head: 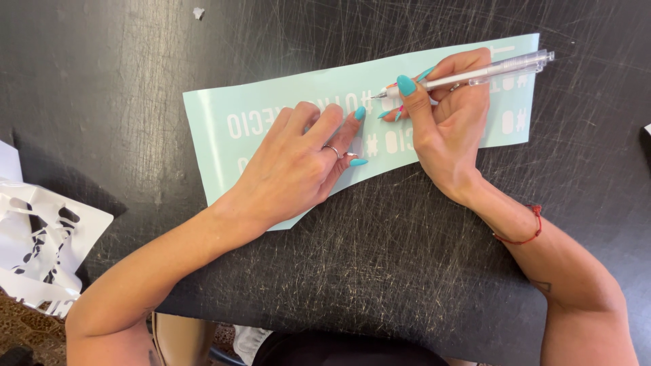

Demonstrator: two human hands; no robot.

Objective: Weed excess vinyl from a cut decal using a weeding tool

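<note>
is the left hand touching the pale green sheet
Touching. The head view shows the left hand lying flat on the pale green sheet, fingers pressed on it with no gap.

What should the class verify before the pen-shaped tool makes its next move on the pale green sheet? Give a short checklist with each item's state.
1. Left hand flat on the pale green vinyl sheet, pinning it: ok.
2. Right hand grips the pen-shaped weeding tool: ok.
3. Tool tip rests on the sheet near the white lettering: ok.
4. Left fingertips apart from the tip: ok, though close.
5. Sheet lies fully on the black table: ok.
6. Tip sharpness: cannot tell.
</note>
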